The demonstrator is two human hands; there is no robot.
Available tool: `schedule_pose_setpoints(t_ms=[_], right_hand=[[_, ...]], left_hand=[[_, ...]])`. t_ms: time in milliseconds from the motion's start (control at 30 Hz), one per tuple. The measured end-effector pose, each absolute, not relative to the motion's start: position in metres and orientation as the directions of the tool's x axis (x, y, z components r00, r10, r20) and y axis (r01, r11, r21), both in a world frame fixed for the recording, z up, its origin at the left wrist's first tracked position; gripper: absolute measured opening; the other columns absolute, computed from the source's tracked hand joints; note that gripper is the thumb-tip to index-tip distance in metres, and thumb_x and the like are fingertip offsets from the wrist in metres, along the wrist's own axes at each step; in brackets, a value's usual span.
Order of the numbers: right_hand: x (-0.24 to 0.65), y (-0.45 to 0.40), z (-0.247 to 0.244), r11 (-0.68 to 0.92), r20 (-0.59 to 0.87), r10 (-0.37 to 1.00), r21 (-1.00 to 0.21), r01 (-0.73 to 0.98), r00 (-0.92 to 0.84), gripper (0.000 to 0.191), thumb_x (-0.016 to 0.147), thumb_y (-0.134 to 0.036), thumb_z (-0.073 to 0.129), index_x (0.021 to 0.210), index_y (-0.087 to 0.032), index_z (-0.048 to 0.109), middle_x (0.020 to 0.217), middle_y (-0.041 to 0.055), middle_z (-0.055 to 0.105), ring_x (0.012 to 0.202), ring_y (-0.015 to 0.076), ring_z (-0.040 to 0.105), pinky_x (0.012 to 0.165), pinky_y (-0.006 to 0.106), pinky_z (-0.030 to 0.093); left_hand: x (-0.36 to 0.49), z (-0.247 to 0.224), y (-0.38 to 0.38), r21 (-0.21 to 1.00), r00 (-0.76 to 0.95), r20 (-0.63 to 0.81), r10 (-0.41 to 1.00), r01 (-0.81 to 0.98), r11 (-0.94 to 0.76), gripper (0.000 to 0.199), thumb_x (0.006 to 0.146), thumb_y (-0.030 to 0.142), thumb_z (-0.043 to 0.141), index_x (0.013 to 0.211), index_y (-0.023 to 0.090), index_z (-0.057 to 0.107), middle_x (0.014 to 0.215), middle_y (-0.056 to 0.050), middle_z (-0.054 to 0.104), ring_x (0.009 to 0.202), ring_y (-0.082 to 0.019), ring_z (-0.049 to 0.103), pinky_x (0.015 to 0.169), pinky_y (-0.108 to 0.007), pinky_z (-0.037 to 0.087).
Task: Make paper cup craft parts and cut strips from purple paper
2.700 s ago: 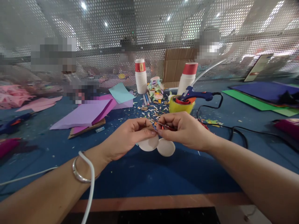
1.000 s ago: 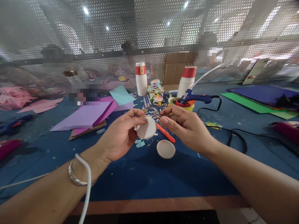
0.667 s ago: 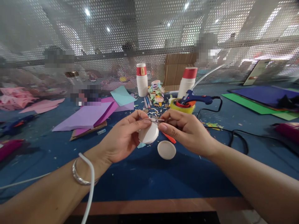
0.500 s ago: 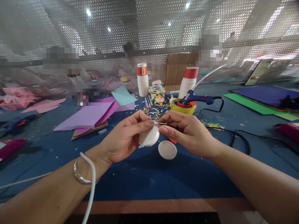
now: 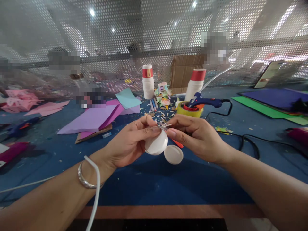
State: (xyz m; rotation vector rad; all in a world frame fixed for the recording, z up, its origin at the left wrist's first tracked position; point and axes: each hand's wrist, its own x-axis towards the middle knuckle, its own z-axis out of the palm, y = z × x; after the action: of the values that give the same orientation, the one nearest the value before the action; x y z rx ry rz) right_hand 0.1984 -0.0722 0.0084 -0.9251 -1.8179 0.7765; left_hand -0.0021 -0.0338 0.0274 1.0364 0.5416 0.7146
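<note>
My left hand (image 5: 136, 139) is closed, with thumb and fingers pinching a round white paper cup bottom (image 5: 156, 144) that hangs tilted below the fingertips. Opposite it, my right hand (image 5: 196, 136) is closed too. Its thumb and index finger pinch a thin pale strip (image 5: 168, 125) at the cup bottom's upper edge. Something slim and shiny lies between the two sets of fingertips, too small to make out. Another white paper disc (image 5: 173, 154) with a raised rim is just below, on the blue table. Partly hidden by my right thumb is an orange-red piece (image 5: 178, 143).
A blue glue gun (image 5: 207, 101) rests on a yellow tape roll (image 5: 190, 113), its black cord running right. Two paper cup stacks (image 5: 148, 85) (image 5: 194, 85) stand behind, near paper scraps (image 5: 163, 112). Purple paper (image 5: 89, 118) lies left; green sheets (image 5: 260, 109) lie right.
The white cup bottom has tipped to show more of its round face and shifted slightly down and right. Both hands keep their pinch, and the view has shifted a little.
</note>
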Motion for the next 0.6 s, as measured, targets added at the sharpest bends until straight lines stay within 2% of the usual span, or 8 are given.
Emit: schedule_pose_setpoints(t_ms=[167,267,433,600], right_hand=[[0.195,-0.073,0.01,0.506,0.444,0.854,-0.832,0.229,-0.271,0.037,0.097,-0.047,0.061,0.078,-0.017,0.058,0.066,-0.0042,0.046,0.057,0.0072,0.039,0.05,0.023,0.031],[0.195,-0.071,0.01,0.474,0.428,0.871,-0.861,0.186,-0.24,0.038,0.094,-0.05,0.066,0.077,-0.017,0.056,0.067,-0.0045,0.047,0.056,0.0069,0.038,0.048,0.023,0.03],[0.196,-0.064,0.008,0.422,0.4,0.904,-0.892,0.164,-0.15,0.041,0.092,-0.057,0.065,0.08,-0.019,0.055,0.061,-0.0071,0.042,0.049,0.006,0.031,0.044,0.024,0.023],[0.195,-0.065,0.007,0.419,0.397,0.908,-0.873,0.25,-0.135,0.042,0.092,-0.059,0.064,0.082,-0.019,0.055,0.066,-0.0044,0.046,0.053,0.0073,0.035,0.046,0.024,0.026]], left_hand=[[-0.002,0.027,-0.032,0.917,0.659,-0.053,0.751,-0.265,0.297,0.027,0.079,0.022,0.084,0.078,0.018,0.057,0.062,0.006,0.063,0.051,-0.006,0.058,0.046,-0.014,0.047],[-0.002,0.026,-0.031,0.939,0.64,-0.009,0.768,-0.258,0.226,0.025,0.081,0.025,0.083,0.083,0.019,0.059,0.063,0.006,0.064,0.054,-0.007,0.059,0.049,-0.014,0.047],[-0.006,0.021,-0.029,0.986,0.523,0.128,0.843,-0.157,-0.052,0.029,0.082,0.027,0.083,0.106,0.021,0.067,0.083,0.001,0.075,0.067,-0.008,0.064,0.056,-0.015,0.047],[-0.008,0.015,-0.027,0.955,0.388,0.279,0.878,-0.015,-0.296,0.028,0.081,0.028,0.084,0.103,0.021,0.07,0.093,-0.002,0.078,0.083,-0.014,0.069,0.076,-0.024,0.054]])
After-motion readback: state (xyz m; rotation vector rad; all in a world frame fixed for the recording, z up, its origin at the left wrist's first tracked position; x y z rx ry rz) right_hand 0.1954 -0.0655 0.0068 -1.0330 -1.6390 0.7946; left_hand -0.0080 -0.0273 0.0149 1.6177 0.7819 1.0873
